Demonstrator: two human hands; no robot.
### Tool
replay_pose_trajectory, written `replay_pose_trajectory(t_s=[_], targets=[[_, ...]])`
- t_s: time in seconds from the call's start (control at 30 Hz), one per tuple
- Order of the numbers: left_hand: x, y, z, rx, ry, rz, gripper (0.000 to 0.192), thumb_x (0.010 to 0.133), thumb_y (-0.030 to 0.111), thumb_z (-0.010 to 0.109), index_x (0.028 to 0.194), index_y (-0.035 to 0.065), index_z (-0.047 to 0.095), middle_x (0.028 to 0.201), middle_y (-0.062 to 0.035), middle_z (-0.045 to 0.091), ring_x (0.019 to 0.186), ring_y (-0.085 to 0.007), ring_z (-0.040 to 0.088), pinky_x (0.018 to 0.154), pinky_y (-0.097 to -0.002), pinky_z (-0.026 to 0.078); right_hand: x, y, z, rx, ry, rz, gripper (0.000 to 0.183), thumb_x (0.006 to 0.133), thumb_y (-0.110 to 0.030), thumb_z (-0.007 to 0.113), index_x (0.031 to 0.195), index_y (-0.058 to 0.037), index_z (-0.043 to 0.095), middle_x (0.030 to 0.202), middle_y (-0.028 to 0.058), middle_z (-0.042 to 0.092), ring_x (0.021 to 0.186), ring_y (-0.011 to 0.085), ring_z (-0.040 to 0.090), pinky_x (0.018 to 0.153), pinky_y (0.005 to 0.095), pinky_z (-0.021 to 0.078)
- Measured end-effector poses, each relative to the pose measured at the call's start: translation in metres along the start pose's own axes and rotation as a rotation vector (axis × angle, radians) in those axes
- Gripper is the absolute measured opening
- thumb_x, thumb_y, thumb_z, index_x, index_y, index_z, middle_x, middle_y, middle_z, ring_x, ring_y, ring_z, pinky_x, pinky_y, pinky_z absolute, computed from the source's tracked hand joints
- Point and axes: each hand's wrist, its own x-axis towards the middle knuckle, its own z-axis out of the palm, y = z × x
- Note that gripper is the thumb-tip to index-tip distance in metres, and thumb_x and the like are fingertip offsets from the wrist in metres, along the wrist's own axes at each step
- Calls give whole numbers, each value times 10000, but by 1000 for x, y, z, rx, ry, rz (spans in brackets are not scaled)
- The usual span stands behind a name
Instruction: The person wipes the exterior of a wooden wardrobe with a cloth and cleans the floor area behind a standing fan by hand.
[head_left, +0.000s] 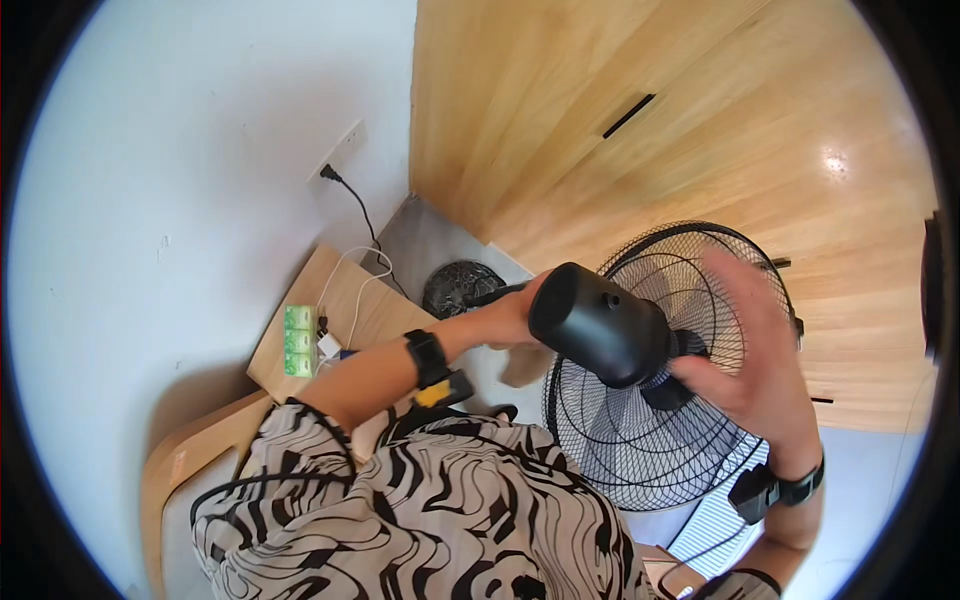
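A black electric pedestal fan stands before me, its dark motor housing (592, 322) facing me and its round wire guard (645, 442) behind that. My left hand (514, 311) is at the near left side of the housing, partly hidden behind it; its fingers cannot be made out well. My right hand (742, 360) is raised at the right of the housing, over the back of the guard, blurred, with thumb and fingers spread and nothing held. Below the left forearm shows the fan's round base (461, 289) with a dark marbled look, on the grey floor.
On a small wooden table (375, 319) at the left lie green tissue packs (299, 341) and a white charger (328, 345) with a cable. A black plug (328, 172) sits in the wall socket. Wooden cabinet doors (525, 150) rise behind the fan; a wooden chair (180, 450) is at lower left.
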Motion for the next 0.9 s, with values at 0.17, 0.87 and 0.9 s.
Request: replay_pose_trajectory(t_s=[0.17,0.87,0.9], targets=[[24,-30,19,73,-147,95,728,744,269,813,1362,74,482,1244,-174,630,1143,-294,609,986,-390,464,40,35,76,28,-561,130,1021,591,-388,868,1412,8,407,1300,227,568,1190,415,540,1041,439,420],[20,-27,168,23,-63,130,620,803,194,752,1340,55,475,1154,-181,662,1066,-301,649,928,-378,499,-88,101,97,129,-469,28,959,598,-325,873,1372,14,419,1113,227,635,1004,374,640,910,410,508],[19,-28,167,2,-48,133,574,794,191,760,1294,51,516,1157,-174,664,1068,-295,648,929,-378,498,-89,99,98,119,-477,29,960,601,-328,873,1371,20,418,1109,230,636,1004,373,640,908,407,509]])
